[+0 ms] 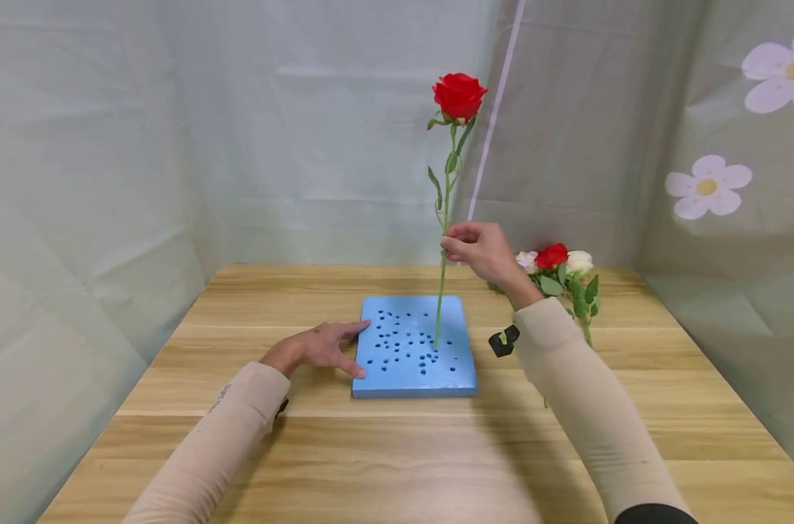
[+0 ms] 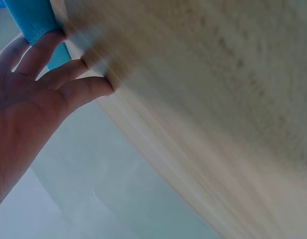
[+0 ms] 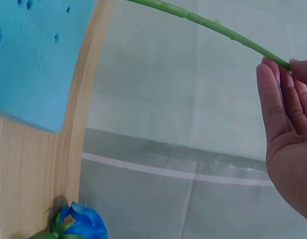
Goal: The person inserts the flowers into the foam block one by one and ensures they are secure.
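Observation:
A red artificial rose (image 1: 459,97) stands nearly upright over the blue foam block (image 1: 410,391). My right hand (image 1: 483,251) pinches its green stem (image 3: 213,25) between thumb and fingers, about midway up. In the head view the stem's lower end meets the block's holed top, right of the middle. My left hand (image 1: 324,344) rests at the block's left edge, thumb near the front corner and fingers spread along the side. In the left wrist view the left hand's fingers (image 2: 41,52) reach past the block's side, some touching the table.
Several more flowers lie on the wooden table (image 1: 292,451) at the right, among them a red rose (image 1: 552,256) and a white rose (image 1: 579,263), partly behind the right forearm. A blue flower (image 3: 82,222) shows in the right wrist view. Fabric curtains (image 1: 344,131) surround the table.

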Available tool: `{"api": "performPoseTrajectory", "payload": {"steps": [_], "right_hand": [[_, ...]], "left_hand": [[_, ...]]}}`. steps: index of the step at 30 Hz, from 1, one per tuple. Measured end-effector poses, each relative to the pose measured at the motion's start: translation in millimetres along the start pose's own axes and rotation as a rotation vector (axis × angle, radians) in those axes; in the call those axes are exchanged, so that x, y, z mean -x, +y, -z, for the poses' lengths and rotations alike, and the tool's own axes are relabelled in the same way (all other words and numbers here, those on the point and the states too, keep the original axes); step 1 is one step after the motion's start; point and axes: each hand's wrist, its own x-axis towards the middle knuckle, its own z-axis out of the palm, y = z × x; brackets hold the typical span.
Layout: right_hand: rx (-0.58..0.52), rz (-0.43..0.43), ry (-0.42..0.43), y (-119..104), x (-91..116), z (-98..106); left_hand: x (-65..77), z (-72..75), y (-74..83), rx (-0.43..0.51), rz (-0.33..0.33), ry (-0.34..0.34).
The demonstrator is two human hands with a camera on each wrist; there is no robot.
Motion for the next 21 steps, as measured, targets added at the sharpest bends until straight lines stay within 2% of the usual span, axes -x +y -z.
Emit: {"api": "performPoseTrajectory", "payload": {"steps": [5,13,21], "right_hand": [[-0.023,-0.023,-0.015,-4,-2,-6],[-0.013,0.005,-0.027,-9,-6,-16],[-0.076,0.015,-0.015,-14,-8,-30]], "left_hand": [[1.8,0.1,1.7,0.011,-0.009,0.0],[3.4,-1.5,4.9,0.028,-0.031,-0.003],[4.9,-3.1,5.8,0.042,-0.029,-0.011]]}}
